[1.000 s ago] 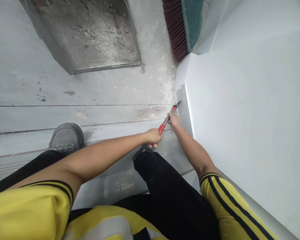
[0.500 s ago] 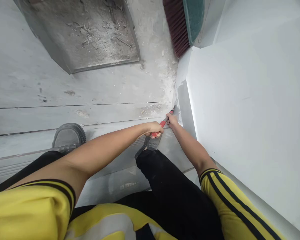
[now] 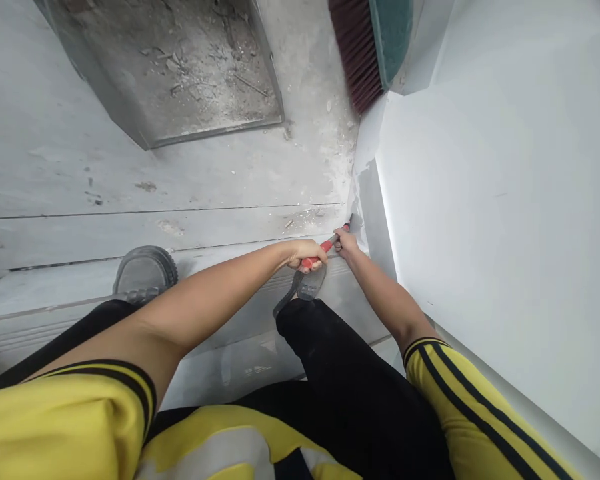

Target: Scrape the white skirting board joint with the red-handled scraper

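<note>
A grey shoe (image 3: 145, 272) peeks out at the left; the left hand (image 3: 307, 254) squeezes the red tool (image 3: 324, 245); the right hand (image 3: 347, 242) grips its front; its tip hides at the wall (image 3: 480, 200) corner.

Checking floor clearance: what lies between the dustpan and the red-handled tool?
In the head view, only dusty grey floor with scattered debris chips lies between the dustpan and the red-handled tool.

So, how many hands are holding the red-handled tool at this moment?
2. The left hand grips the rear of the red-handled tool, and the right hand holds it nearer the tip, close to the white wall. The tool's tip is partly hidden.
</note>
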The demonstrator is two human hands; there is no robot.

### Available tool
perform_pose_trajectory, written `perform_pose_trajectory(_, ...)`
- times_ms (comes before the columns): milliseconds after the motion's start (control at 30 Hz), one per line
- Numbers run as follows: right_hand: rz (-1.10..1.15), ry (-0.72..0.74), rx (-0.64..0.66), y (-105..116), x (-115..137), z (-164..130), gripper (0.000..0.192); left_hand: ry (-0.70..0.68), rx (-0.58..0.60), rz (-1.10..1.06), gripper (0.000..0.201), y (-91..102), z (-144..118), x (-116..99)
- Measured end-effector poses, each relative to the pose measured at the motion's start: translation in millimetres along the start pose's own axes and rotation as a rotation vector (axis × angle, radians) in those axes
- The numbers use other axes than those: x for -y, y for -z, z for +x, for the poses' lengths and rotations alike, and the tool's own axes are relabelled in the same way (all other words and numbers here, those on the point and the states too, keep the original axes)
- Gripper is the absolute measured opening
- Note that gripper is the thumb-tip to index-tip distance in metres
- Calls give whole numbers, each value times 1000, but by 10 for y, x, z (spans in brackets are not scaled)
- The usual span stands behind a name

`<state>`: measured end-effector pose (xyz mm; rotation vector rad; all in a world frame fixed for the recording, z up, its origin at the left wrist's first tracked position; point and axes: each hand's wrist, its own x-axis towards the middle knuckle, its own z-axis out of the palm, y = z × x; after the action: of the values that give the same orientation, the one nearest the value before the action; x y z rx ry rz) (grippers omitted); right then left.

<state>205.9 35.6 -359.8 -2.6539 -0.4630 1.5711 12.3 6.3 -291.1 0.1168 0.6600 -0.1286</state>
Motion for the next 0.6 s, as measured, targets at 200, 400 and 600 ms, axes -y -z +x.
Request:
perform_pose_trajectory(200,-58,4,-10,310,-88,-251,28,-12,23,70,15,-362,-115,116)
perform_pose_trajectory(400,-128,-14,-48,179,-2,-20,28,0,-24,32,18,-298,172,13)
perform_pose_trajectory(600,-229,-33,-29,152,39,30,25,-4,-36,38,21,-257,194,22)
